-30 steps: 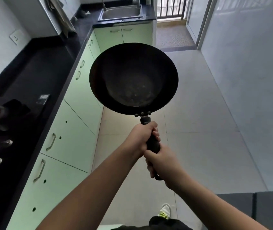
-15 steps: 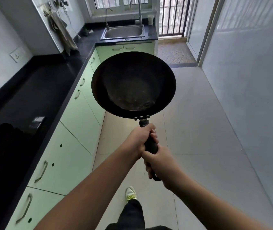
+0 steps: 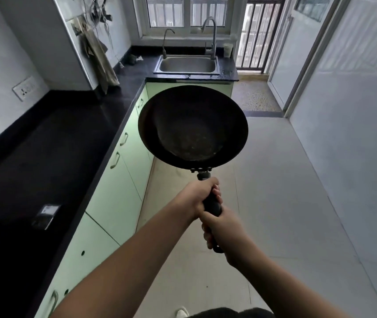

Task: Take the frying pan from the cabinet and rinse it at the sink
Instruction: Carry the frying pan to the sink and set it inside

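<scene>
— So, head view, the only one we have: where is the frying pan (image 3: pixel 193 126)?

— Held out in mid-air over the floor, centre of the picture, beside the green cabinets (image 3: pixel 114 180) at its 9 o'clock. The sink (image 3: pixel 187 65) sits well apart at 12 o'clock, under the window, with a tall faucet (image 3: pixel 210 35) at its back rim.

— And the hands?

— Both wrapped round the black handle (image 3: pixel 211 206), one stacked behind the other and touching. The left hand (image 3: pixel 200 195) grips nearer the bowl, just below the riveted neck; the right hand (image 3: pixel 223 230) grips the butt end toward 6 o'clock.

— How do you reckon it handles?

— Rigid dark metal, wide and deep, so likely front-heavy; a two-handed hold suggests some weight. The handle is the right place to take it, close to the neck for leverage. It looks dry now, but I'd expect slipperiness once wet.

— Which way does it point?

— Long axis runs from 6 o'clock to 12 o'clock, bowl leading toward the sink, handle trailing to the person. The open face tilts up toward the camera, with pale specks showing on the bottom.
</scene>
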Demonstrator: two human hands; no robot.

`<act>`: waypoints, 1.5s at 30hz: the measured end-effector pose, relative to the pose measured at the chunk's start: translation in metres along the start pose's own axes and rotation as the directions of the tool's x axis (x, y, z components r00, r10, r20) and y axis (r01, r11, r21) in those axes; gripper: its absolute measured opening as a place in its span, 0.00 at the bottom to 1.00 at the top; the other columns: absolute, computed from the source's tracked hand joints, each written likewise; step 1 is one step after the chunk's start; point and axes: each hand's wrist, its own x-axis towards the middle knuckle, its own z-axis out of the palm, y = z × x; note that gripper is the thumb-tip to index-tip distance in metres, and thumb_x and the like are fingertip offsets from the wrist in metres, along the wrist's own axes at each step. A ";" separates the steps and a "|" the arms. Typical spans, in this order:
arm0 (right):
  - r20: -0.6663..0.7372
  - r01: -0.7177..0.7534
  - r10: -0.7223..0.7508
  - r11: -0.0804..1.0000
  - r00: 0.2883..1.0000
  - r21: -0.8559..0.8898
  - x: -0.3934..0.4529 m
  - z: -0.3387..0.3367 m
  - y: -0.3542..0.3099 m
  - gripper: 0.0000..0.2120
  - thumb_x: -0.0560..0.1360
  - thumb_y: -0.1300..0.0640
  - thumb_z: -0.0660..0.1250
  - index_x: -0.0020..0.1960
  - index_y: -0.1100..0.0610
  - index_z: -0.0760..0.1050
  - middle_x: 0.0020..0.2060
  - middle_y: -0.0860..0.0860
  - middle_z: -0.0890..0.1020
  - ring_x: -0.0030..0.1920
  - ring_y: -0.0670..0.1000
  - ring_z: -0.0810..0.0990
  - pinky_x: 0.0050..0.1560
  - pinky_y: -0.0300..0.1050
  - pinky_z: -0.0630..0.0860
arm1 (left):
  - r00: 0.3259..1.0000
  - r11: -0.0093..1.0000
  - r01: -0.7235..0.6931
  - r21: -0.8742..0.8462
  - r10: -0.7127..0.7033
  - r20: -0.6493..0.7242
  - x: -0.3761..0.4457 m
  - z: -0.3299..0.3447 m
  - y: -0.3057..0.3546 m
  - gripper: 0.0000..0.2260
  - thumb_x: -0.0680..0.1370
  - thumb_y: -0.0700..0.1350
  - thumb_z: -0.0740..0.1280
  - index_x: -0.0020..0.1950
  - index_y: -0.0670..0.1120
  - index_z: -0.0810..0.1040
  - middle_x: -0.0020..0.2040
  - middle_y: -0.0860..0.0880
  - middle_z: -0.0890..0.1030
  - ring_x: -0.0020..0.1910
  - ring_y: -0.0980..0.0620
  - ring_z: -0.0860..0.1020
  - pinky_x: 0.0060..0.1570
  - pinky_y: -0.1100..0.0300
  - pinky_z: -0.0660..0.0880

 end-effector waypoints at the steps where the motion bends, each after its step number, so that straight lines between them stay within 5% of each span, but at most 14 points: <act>1: 0.002 -0.010 0.010 1.000 1.000 0.000 0.011 0.001 -0.006 0.06 0.74 0.62 0.63 0.39 0.58 0.69 0.25 0.51 0.72 0.21 0.49 0.70 0.23 0.38 0.64 | 1.000 1.000 0.010 0.009 -0.010 0.002 0.009 -0.002 0.009 0.15 0.79 0.35 0.59 0.32 0.44 0.66 0.21 0.52 0.68 0.17 0.58 0.66 0.19 0.68 0.67; 26: 0.114 -0.111 0.118 0.992 0.986 -0.066 0.362 -0.104 -0.163 0.03 0.73 0.62 0.62 0.41 0.61 0.73 0.27 0.53 0.74 0.22 0.50 0.72 0.25 0.41 0.69 | 0.982 0.988 0.145 -0.056 -0.150 -0.116 0.304 0.089 0.243 0.17 0.78 0.35 0.59 0.29 0.45 0.64 0.21 0.52 0.66 0.15 0.58 0.64 0.17 0.70 0.63; 45: 0.066 -0.142 0.148 0.986 0.987 -0.087 0.622 0.008 -0.305 0.03 0.72 0.61 0.63 0.40 0.60 0.71 0.26 0.52 0.73 0.21 0.49 0.69 0.24 0.38 0.63 | 0.988 0.984 0.142 -0.104 -0.148 -0.043 0.486 -0.007 0.486 0.17 0.79 0.35 0.55 0.30 0.45 0.62 0.18 0.53 0.64 0.13 0.60 0.62 0.17 0.71 0.61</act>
